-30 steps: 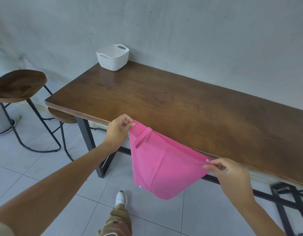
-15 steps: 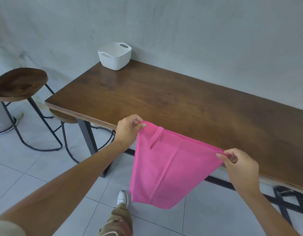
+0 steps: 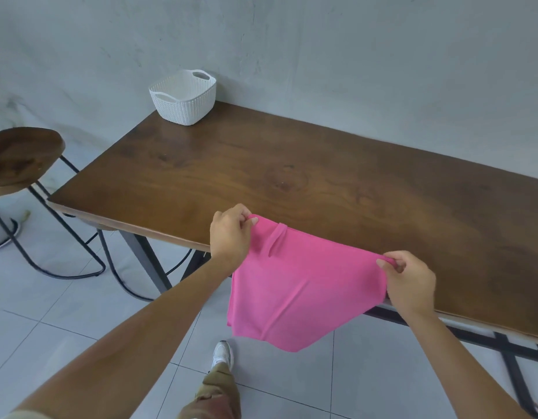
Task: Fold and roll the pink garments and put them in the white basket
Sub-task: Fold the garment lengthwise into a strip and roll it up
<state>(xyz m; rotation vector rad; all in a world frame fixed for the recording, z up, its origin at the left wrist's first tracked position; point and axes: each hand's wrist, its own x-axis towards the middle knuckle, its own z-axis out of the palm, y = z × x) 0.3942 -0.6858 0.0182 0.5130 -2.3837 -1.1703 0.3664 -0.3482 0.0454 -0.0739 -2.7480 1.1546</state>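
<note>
A pink garment (image 3: 298,285) hangs stretched between my two hands, over the near edge of the dark wooden table (image 3: 292,176). My left hand (image 3: 230,234) pinches its top left corner. My right hand (image 3: 408,279) pinches the top right corner. The cloth's lower part droops below the table edge toward the floor. A narrow pink loop or strap lies near its upper left. The white basket (image 3: 184,98) stands at the table's far left corner by the wall; from here no garment shows inside it.
A round wooden stool (image 3: 20,158) on black metal legs stands left of the table, with a second stool partly under the table. A grey wall runs behind. The floor is pale tile; my leg and white shoe (image 3: 222,355) are below the garment.
Both hands have lifted the garment up and forward over the table edge, and its top edge is now pulled tauter between them.
</note>
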